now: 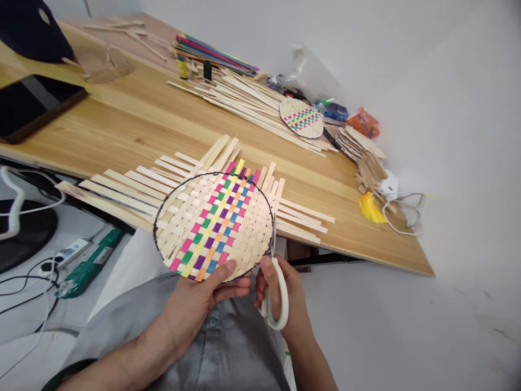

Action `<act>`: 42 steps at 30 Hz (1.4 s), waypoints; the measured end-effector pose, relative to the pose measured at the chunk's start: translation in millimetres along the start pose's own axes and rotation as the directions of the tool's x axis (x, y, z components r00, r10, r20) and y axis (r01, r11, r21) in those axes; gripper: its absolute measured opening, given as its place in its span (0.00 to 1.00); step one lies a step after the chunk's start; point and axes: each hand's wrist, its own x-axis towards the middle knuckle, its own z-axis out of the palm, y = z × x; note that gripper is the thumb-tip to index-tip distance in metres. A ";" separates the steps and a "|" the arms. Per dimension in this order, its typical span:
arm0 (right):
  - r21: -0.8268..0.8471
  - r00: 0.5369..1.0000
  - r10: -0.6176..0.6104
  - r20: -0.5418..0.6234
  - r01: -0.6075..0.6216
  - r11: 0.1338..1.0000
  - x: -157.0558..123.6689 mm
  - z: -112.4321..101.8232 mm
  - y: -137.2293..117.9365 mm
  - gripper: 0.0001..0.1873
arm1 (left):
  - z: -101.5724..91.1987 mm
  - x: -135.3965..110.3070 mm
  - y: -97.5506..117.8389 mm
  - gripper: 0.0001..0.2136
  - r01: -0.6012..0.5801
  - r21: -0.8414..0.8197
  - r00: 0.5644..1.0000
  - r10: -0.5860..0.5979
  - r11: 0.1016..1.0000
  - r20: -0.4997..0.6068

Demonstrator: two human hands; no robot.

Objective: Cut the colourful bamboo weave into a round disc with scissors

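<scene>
Head view. A round woven mat (pixel 214 225) is observed, plaited from pale flat strips, with a diagonal band of pink, green, yellow, purple, orange and blue strips across the middle. A dark outline is drawn round the circle. Untrimmed strip ends are seen projecting beyond the outline on the mat's far, left and right sides; the near rim is cut flush. The mat is held over the near edge of the surface (pixel 134 125).

The left hand (pixel 195 304) is closed on the mat's near rim: the thumb is laid on top at the near end of the coloured band, and the rest of the grip is hidden beneath the mat. The right hand (pixel 285 296), just right of the mat's near rim, has its fingers (pixel 264 271) closed through the white handles of the scissors (pixel 278 270). The blades are pointed away along the mat's right rim, at the outline; how far they are parted cannot be told.

Beyond the mat, loose strips (pixel 252 103) and a smaller woven oval (pixel 301 118) are noted.
</scene>
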 end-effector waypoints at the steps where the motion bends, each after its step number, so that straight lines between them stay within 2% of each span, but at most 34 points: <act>1: -0.003 1.000 -0.008 0.018 0.008 1.000 -0.2 -1.7 -1.5 0.28 | -0.7 -0.3 -0.3 0.08 -0.001 0.007 1.000 0.001 1.000 -0.005; 6: -0.082 0.997 -0.072 0.003 0.072 0.994 1.6 -5.7 -7.3 0.28 | -6.7 -0.6 -3.2 0.07 -0.017 0.030 0.999 0.016 0.999 0.043; 12: -0.127 0.993 -0.119 0.004 0.118 0.985 7.0 -6.3 -9.3 0.28 | -6.6 -0.5 -3.1 0.10 -0.012 0.027 1.000 0.011 1.000 0.027; 22: 0.030 0.997 -0.064 -0.036 0.065 0.997 3.5 3.3 0.3 0.29 | -8.8 -0.5 -2.6 0.09 -0.001 0.027 0.999 0.000 1.000 0.034; 27: 0.043 0.998 -0.008 -0.061 0.011 0.999 3.6 4.2 -1.6 0.31 | -9.6 -1.0 -2.6 0.11 -0.009 0.029 0.999 0.009 1.000 0.033; 33: 0.033 0.997 -0.001 -0.082 0.004 0.999 5.1 3.7 2.4 0.30 | -10.6 -2.2 -2.9 0.12 -0.002 0.032 1.000 0.001 0.999 0.022; 38: 0.004 0.999 0.011 -0.041 -0.011 1.000 5.1 -0.7 2.2 0.29 | -11.2 -1.4 -3.7 0.09 -0.001 0.042 1.000 0.000 0.999 0.023; 42: -0.058 0.995 -0.046 0.084 0.051 0.997 2.1 -11.0 -5.9 0.28 | -13.2 -1.4 -4.9 0.10 -0.016 0.054 0.999 0.014 0.998 0.039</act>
